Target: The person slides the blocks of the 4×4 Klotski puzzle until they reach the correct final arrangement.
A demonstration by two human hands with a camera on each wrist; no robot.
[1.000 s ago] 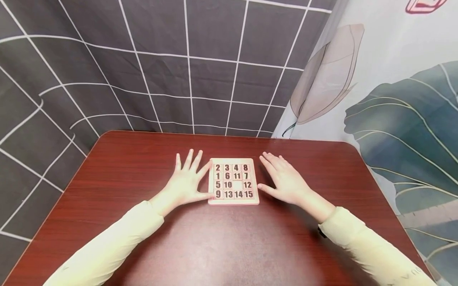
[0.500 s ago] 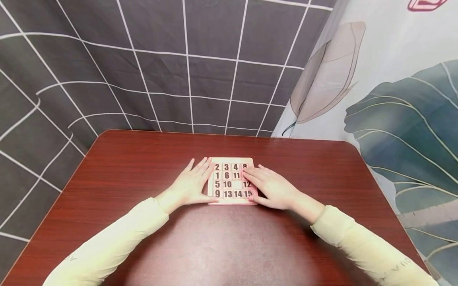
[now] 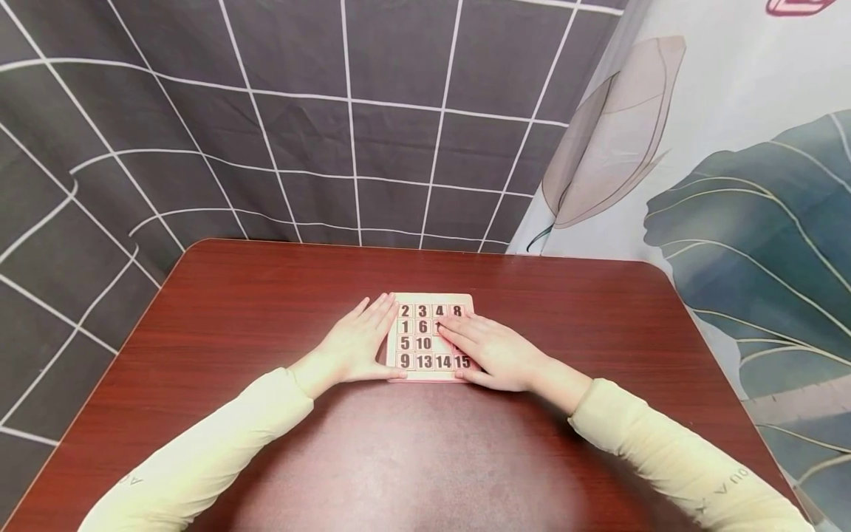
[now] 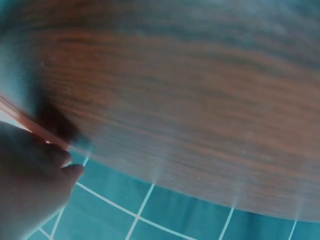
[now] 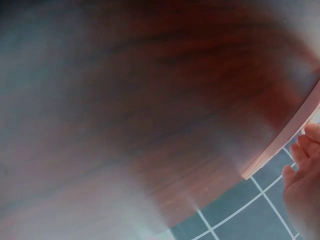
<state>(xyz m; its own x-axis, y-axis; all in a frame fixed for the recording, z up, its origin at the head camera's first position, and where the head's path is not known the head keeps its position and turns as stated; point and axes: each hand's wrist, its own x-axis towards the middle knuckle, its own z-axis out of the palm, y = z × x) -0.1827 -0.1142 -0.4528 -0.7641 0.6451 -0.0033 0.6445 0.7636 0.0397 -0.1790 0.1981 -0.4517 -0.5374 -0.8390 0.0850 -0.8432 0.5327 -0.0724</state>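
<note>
A pale number slide puzzle (image 3: 432, 298) lies flat on the table, its tiles printed with black numbers. Along its left side, my left hand (image 3: 349, 346) has straight fingers at the upper edge and its thumb on the lower left corner. My right hand (image 3: 501, 353) reaches over the right side with extended fingers, tips at the 11 tile, thumb near the 15 tile (image 3: 462, 362). Those fingers hide the 7 and 12 tiles and part of the gap right of the 10 tile (image 3: 423, 343). Both wrist views catch the puzzle's side edge (image 5: 285, 137) beside the fingertips.
The reddish-brown wooden table (image 3: 266, 288) has rounded far corners. Behind it hangs a dark grey curtain (image 3: 292, 140) with white grid lines. A white curtain with large leaf prints (image 3: 764, 222) hangs at the right.
My right hand has come in from beside the puzzle and slid left over its tiles. The left hand's spread fingers have drawn together against the left edge. The visible tiles keep their places.
</note>
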